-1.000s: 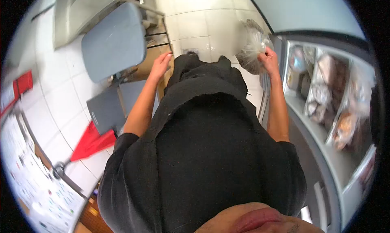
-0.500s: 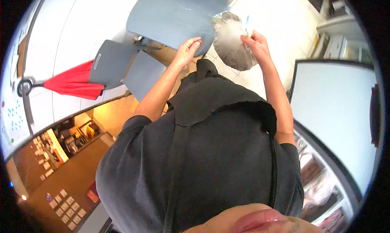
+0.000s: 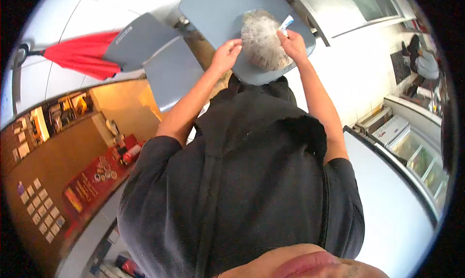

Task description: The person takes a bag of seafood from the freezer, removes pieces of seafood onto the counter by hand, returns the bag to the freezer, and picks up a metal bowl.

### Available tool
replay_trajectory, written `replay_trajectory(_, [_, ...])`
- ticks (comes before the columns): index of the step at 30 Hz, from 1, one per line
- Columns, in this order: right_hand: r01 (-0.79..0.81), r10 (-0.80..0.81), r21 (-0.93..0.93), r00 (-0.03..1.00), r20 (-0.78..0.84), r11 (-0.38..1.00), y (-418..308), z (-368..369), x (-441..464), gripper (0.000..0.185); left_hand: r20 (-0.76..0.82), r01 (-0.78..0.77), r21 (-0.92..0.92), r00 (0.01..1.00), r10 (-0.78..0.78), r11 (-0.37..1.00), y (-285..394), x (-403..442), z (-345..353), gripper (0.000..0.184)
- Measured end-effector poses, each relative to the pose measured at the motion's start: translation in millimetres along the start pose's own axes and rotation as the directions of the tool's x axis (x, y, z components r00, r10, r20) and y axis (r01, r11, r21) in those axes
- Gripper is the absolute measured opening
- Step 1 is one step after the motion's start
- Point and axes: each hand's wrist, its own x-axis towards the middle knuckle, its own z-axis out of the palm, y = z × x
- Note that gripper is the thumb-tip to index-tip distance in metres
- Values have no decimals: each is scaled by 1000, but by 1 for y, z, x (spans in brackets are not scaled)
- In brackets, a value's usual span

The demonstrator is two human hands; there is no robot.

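Note:
A clear plastic bag point(image 3: 264, 43) with greyish, dark contents hangs over or rests on the blue-grey chair seat point(image 3: 213, 11); which of the two I cannot tell. My right hand point(image 3: 294, 46) pinches the bag's gathered top, where a small white and blue tag point(image 3: 286, 23) sticks up. At the left side of the bag is my left hand point(image 3: 226, 56), with fingers apart and nothing in them, close to the plastic.
A red umbrella point(image 3: 82, 54) lies beside a second grey chair point(image 3: 172, 74) at the left. The pale freezer lid point(image 3: 387, 190) is at the right. Farther off at the upper right is another person point(image 3: 426, 64). A steel counter point(image 3: 334, 9) stands ahead.
My body has turned away from the open freezer towards the chairs. The bag, held in my right hand, has come from beside the freezer to the chair. My left hand has moved near it.

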Motion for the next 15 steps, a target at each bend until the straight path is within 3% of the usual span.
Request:
replay_trajectory(3, [178, -195, -292, 980, -32, 940, -31, -30, -1, 32, -71, -61, 59, 995, 65, 996, 15, 18, 16, 31])
replay_trajectory(4, [346, -375, -184, 915, -151, 920, -29, -33, 5, 33, -71, -45, 90, 996, 51, 995, 20, 19, 25, 33])
replay_trajectory(7, [377, -385, -82, 915, -125, 923, -60, -68, 23, 31, -87, -45, 198, 994, 63, 979, 57, 34, 46, 37])
replay_trajectory(8, [411, -415, -84, 909, -44, 908, -69, -79, 26, 29, -88, -48, 235, 994, 70, 971, 68, 36, 57, 38])
replay_trajectory(11, [316, -325, 79, 929, 175, 945, -66, -83, 35, 30, -150, -238, 349, 941, 305, 906, 74, 55, 83, 41])
replay_trajectory(14, [237, -360, 341, 860, 361, 910, -59, -84, 29, 26, -174, -316, 490, 878, 446, 813, 71, 68, 97, 38])
replay_trajectory(15, [209, -384, 414, 831, 402, 886, -56, -84, 28, 25, -146, -245, 458, 928, 344, 855, 64, 72, 97, 35])
